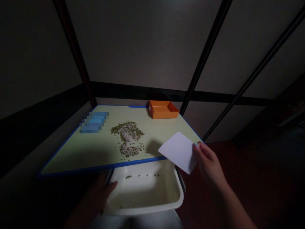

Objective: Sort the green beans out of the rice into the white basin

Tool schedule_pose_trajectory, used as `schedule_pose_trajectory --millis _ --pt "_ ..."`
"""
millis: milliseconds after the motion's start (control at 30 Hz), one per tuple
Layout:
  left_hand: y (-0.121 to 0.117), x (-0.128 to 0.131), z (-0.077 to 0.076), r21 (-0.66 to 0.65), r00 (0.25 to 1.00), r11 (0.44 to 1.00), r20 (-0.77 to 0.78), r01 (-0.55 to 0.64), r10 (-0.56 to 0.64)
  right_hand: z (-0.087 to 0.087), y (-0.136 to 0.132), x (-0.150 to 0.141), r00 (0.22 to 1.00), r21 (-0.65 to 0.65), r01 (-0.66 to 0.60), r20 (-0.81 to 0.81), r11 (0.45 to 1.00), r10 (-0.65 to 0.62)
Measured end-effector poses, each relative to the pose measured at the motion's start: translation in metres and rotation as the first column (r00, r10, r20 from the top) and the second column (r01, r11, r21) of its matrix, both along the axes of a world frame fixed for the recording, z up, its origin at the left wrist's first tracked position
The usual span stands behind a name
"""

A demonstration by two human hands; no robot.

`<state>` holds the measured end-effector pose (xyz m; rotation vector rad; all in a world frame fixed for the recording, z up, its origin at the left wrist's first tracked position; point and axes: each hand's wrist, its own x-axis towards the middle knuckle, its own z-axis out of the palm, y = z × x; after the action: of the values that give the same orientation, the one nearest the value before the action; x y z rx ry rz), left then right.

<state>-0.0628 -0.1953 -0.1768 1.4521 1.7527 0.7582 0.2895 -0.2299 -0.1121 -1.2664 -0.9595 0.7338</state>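
The right hand [208, 165] holds a white card [179, 152] by its right corner; the thumb and the fingers are pinched together on that corner, and the card stands a little tilted in the air, over the near right edge of the table [78, 152] and partly over the tub below. The left hand [105, 189] is low in the shadow; its thumb lies on the left rim of a white tub [164, 203], and the other fingers go under the rim, so the hand is closed on the tub; how firm the hold is I cannot tell, because it is very dark there.

The tub is kept just below the near edge of the table, touching or almost touching it; inside the tub, near its far wall, there are a few small green grains [128, 176].

On the table, which has a pale green top and a blue border, lies a pile of mixed grains [128, 138], green ones and white ones together; it is in the middle, to the left of the card, and spreads toward the near edge. An orange box [163, 109] stands at the far edge of the table, well apart from the pile. A blurred blue patch [94, 122] is on the left part of the table; what it is I cannot tell.
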Motion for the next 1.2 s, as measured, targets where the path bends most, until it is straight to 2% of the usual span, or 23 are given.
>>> schedule_pose_trajectory --millis 67,167,267,400,500,567,733,867,967,1100,1200 --pt "-0.002 -0.002 0.001 0.033 0.997 0.999 -0.076 -0.013 0.016 0.007 0.024 0.011 0.995 0.002 -0.061 0.073 0.998 0.061" --pt "-0.011 -0.001 0.009 0.025 0.976 0.999 -0.214 0.031 -0.025 0.016 0.06 0.01 0.973 -0.034 -0.155 0.168 0.987 0.159" --pt "-0.017 0.002 0.023 -0.069 0.886 0.997 -0.459 0.044 -0.071 0.025 0.091 -0.003 0.925 -0.022 -0.247 0.291 0.969 0.243" --pt "-0.018 0.005 0.038 -0.117 0.826 0.993 -0.561 -0.016 -0.053 0.03 0.124 -0.022 0.844 -0.02 -0.358 0.421 0.933 0.333" --pt "-0.025 0.005 0.041 -0.141 0.774 0.989 -0.631 -0.046 -0.054 0.029 0.144 -0.032 0.811 -0.011 -0.382 0.475 0.924 0.341" --pt "-0.033 0.002 0.037 -0.079 0.775 0.996 -0.632 -0.031 -0.026 0.024 0.155 -0.036 0.811 0.02 -0.353 0.505 0.935 0.296" --pt "-0.046 -0.014 0.022 0.149 0.861 0.989 -0.503 -0.006 0.081 0.001 0.173 -0.035 0.877 0.079 -0.256 0.439 0.963 0.197" --pt "-0.046 -0.024 0.013 0.217 0.94 0.975 -0.322 -0.039 0.109 -0.011 0.178 -0.025 0.892 0.104 -0.135 0.447 0.985 0.075" --pt "-0.051 -0.025 0.005 0.294 0.961 0.953 -0.236 -0.068 0.141 -0.012 0.18 -0.02 0.894 0.112 -0.074 0.448 0.991 0.016" --pt "-0.058 -0.022 -0.009 0.395 0.949 0.918 -0.283 -0.017 0.14 -0.012 0.18 -0.02 0.881 0.111 -0.065 0.473 0.992 0.005" --pt "-0.058 -0.017 -0.017 0.516 0.906 0.847 -0.409 0.128 0.112 -0.012 0.178 -0.022 0.867 0.105 -0.085 0.498 0.991 0.021"
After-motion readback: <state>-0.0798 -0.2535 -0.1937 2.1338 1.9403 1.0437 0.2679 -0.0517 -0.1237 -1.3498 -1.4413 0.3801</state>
